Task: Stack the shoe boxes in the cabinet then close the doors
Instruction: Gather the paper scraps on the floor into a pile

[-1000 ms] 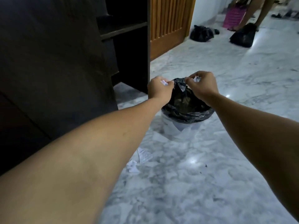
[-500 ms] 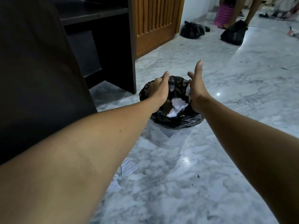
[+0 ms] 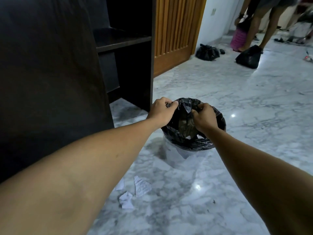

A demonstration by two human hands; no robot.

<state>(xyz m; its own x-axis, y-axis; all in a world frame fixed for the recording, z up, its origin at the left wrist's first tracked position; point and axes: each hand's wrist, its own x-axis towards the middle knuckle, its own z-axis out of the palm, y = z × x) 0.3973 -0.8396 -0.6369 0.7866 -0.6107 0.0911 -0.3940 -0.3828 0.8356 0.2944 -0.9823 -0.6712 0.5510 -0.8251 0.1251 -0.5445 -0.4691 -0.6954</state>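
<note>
The cabinet [image 3: 125, 43] on my feed is dark brown wood, almost black inside, with one horizontal shelf [image 3: 123, 42] across it and a shadowed bay beneath. It stands on the marble floor [image 3: 228, 184] at the upper left, its foot just beside the bin. A broad dark panel [image 3: 50, 73], its door as far as I can tell, stands out toward me on the left. Both arms reach forward and down over the white bin [image 3: 177, 152]. The left hand [image 3: 160, 111] has its fingers curled and pinches the rim of the black liner [image 3: 186, 141] on the cabinet side. The right hand [image 3: 205, 117] grips a bunched fold of the same liner on the other side, knuckles up. The cabinet is upright, long axis vertical, its open front facing roughly toward me and to the right. Torn paper scraps [image 3: 142, 185] lie on the floor nearer me, under the left forearm.
</note>
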